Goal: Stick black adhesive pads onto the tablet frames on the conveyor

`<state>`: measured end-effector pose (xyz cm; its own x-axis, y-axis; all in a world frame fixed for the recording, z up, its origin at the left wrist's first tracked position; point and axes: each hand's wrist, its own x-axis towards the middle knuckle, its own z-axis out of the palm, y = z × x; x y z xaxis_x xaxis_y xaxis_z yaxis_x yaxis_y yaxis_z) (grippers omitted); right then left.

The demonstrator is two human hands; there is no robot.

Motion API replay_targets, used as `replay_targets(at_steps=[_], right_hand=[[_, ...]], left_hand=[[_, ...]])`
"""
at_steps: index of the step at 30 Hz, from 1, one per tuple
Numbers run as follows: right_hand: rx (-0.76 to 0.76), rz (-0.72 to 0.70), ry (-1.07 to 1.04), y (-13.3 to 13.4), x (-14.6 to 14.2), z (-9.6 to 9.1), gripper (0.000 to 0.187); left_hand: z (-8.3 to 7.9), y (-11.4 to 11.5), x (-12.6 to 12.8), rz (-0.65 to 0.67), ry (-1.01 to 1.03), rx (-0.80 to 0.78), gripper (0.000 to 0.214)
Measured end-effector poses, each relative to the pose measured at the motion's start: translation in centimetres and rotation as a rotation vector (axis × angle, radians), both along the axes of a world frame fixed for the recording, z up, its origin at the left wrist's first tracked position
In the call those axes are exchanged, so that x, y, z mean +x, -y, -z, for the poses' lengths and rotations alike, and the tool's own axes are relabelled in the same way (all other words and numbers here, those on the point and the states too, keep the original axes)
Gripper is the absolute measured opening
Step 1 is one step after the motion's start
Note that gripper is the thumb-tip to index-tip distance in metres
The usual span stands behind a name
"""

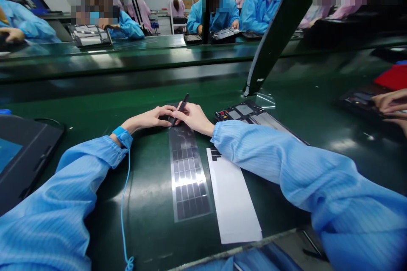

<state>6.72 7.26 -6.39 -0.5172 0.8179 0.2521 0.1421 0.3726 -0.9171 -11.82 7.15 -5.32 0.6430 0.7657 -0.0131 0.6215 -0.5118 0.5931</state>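
My right hand (193, 117) is closed round black tweezers (179, 108) whose tip points down at the far end of a long glossy sheet of small dark stickers (188, 174) lying on the green bench. My left hand (151, 117) rests flat beside it, fingers stretched onto the sheet's far end, touching the tweezer tip area. A white backing strip (233, 199) lies to the right of the sticker sheet, partly under my right sleeve. A dark electronic board (244, 112) sits just right of my right hand.
A blue wrist strap (122, 133) with a coiled cord (123, 211) runs off my left wrist. A dark tablet-like device (22, 152) lies at left. A black slanted post (273, 34) rises behind. Another person's hands (391, 103) work at right; several people in blue coats sit across the conveyor.
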Motion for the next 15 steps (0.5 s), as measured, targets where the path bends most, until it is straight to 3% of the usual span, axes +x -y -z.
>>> replay_targets(at_steps=[2,4,6,8,11,15], right_hand=[[0.041,0.038,-0.074,0.0,0.3,-2.0,0.016],[0.069,0.053,-0.156,0.0,1.5,-5.1,0.019],[0.034,0.045,-0.179,0.2,4.2,-8.4,0.02],[0.022,0.048,-0.157,0.9,8.0,-10.5,0.023],[0.002,0.039,-0.009,2.7,13.7,-9.7,0.027],[-0.178,-0.038,0.124,4.4,17.1,-5.1,0.028]], left_hand=[[0.0,0.0,-0.3,-0.025,-0.011,-0.021,0.039],[-0.1,0.0,-0.5,-0.062,-0.028,-0.045,0.041],[-0.3,0.1,-0.3,-0.087,-0.061,-0.036,0.039],[-0.7,0.9,1.0,-0.158,-0.101,0.107,0.031],[-1.5,4.0,5.5,-0.297,-0.058,0.493,0.021],[-1.6,9.7,12.6,-0.007,0.106,0.529,0.004]])
